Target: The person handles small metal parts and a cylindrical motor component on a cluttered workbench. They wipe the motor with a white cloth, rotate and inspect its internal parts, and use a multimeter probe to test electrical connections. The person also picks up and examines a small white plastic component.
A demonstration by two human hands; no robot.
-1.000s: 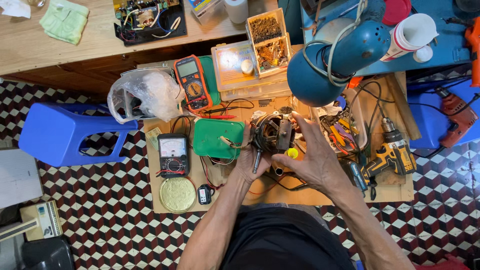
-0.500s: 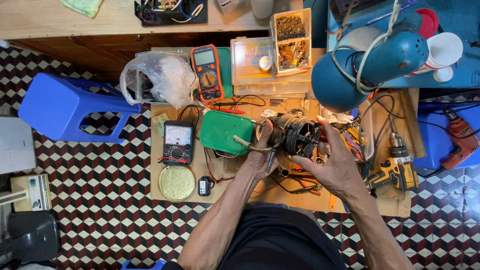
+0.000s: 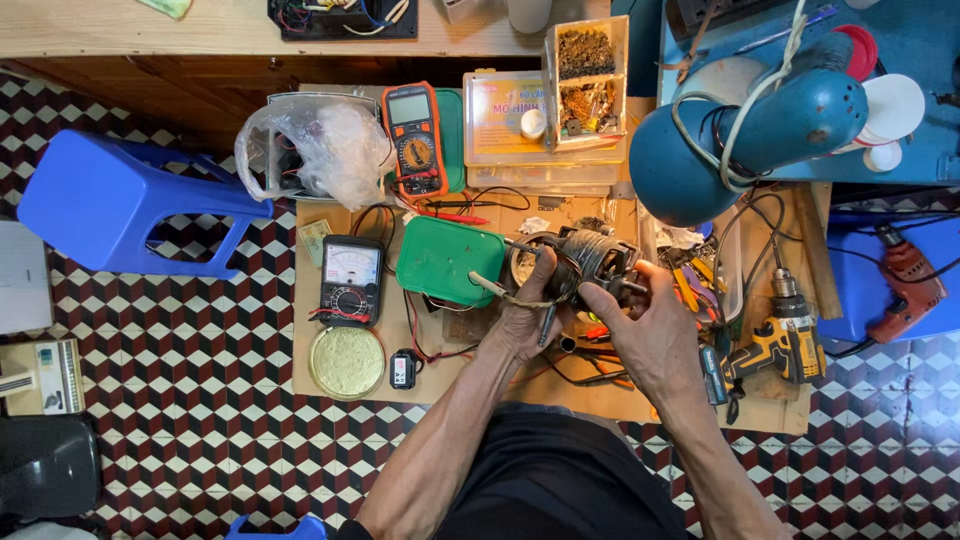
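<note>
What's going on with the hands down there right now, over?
Left hand and right hand both gripping small motor. Green box close beside it. Nothing blocking.

light: bright, even, from overhead | shadows: soft, short, beneath blue stool (image 3: 130, 205) and under desk edge | glare: mild on plastic bag (image 3: 320, 150) | focus: sharp centre | edges: slight wide-angle bending, floor tiles curve

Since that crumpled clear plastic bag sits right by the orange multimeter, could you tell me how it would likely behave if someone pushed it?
The clear plastic bag looks thin and creased, so it would probably crumple rather than slide stiffly. It seems puffed up and light, likely shifting easily. It lies against the orange multimeter, so a push might nudge that.
</note>
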